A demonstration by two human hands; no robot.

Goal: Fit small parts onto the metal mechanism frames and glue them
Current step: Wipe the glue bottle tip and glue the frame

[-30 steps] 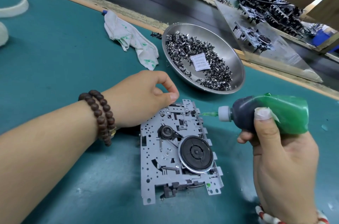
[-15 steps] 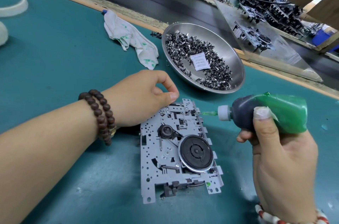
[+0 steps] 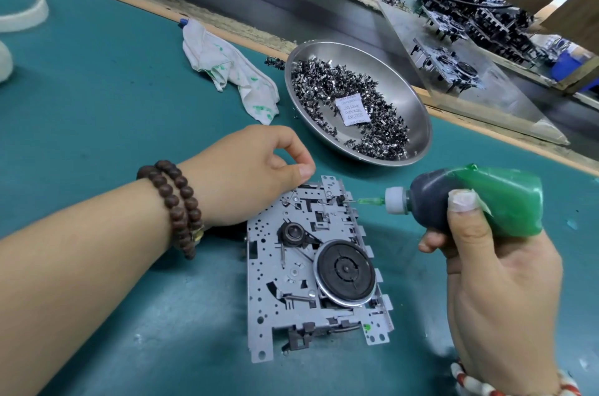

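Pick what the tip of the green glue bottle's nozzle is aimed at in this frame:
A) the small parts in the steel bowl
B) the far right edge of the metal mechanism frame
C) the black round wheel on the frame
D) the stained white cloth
B: the right hand holds the glue bottle sideways, its green nozzle tip at the far right edge of the metal mechanism frame, away from the wheel.

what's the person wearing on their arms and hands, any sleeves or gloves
No gloves and no sleeves in view: both forearms are bare. The left hand has a double loop of dark brown round wooden beads at the wrist, with a small gold-coloured piece on it. The right hand has a bracelet of white and red beads at the wrist, partly cut off by the picture's edge.
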